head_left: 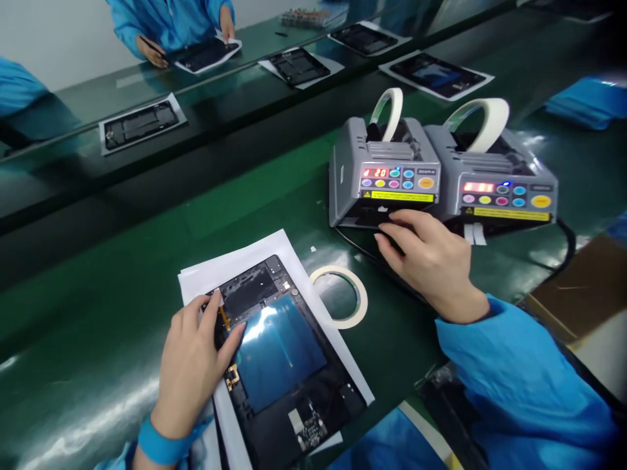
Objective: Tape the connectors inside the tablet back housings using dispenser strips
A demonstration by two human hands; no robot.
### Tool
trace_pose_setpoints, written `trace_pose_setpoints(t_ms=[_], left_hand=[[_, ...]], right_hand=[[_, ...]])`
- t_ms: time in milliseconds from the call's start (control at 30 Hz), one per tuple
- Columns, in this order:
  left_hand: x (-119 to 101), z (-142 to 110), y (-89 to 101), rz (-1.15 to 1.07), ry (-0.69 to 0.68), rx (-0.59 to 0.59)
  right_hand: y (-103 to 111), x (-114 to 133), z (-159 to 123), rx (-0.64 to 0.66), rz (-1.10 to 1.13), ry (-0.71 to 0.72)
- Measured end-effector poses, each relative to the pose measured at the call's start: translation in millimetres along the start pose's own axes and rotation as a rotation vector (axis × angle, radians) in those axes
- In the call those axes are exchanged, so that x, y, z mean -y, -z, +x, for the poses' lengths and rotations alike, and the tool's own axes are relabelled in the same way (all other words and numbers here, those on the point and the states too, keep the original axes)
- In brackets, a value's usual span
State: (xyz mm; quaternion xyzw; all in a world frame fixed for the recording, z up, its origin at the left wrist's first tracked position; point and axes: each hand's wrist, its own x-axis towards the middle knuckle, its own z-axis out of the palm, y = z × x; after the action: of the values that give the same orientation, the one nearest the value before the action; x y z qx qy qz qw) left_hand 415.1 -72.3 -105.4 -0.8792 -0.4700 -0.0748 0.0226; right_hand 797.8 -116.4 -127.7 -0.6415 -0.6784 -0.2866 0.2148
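Observation:
An opened tablet with bare inner parts and a blue shiny battery sheet lies on white paper before me. My left hand rests on its left edge, thumb and forefinger spread around an orange flex cable. At the mouth of the left grey tape dispenser is my right hand. Its fingers are bent with a gap to the thumb, and nothing shows between them. A small white tape piece sits in that mouth, just beyond the fingertips.
A second tape dispenser stands at right, two white strips hanging out. A tape roll lies beside the tablet. Other tablets on paper line the far side. Across the bench, a person in a blue smock handles another tablet. A cardboard box is lower right.

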Motion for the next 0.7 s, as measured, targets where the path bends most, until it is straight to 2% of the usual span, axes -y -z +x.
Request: trace_pose_setpoints(t_ms=[200, 467, 700], left_hand=[[-0.7, -1.0, -1.9, -0.008, -0.005, -0.015], [-1.0, -2.6, -3.0, 0.007, -0.016, -0.012], [-1.3, -1.9, -3.0, -0.029, 0.002, -0.014]], right_hand=[[0.9, 1.0, 0.8, 0.007, 0.014, -0.059], [-0.3, 1.1, 1.4, -0.008, 0.038, -0.008], [-2.6, -2.6, 2.5, -0.019, 0.057, -0.092]])
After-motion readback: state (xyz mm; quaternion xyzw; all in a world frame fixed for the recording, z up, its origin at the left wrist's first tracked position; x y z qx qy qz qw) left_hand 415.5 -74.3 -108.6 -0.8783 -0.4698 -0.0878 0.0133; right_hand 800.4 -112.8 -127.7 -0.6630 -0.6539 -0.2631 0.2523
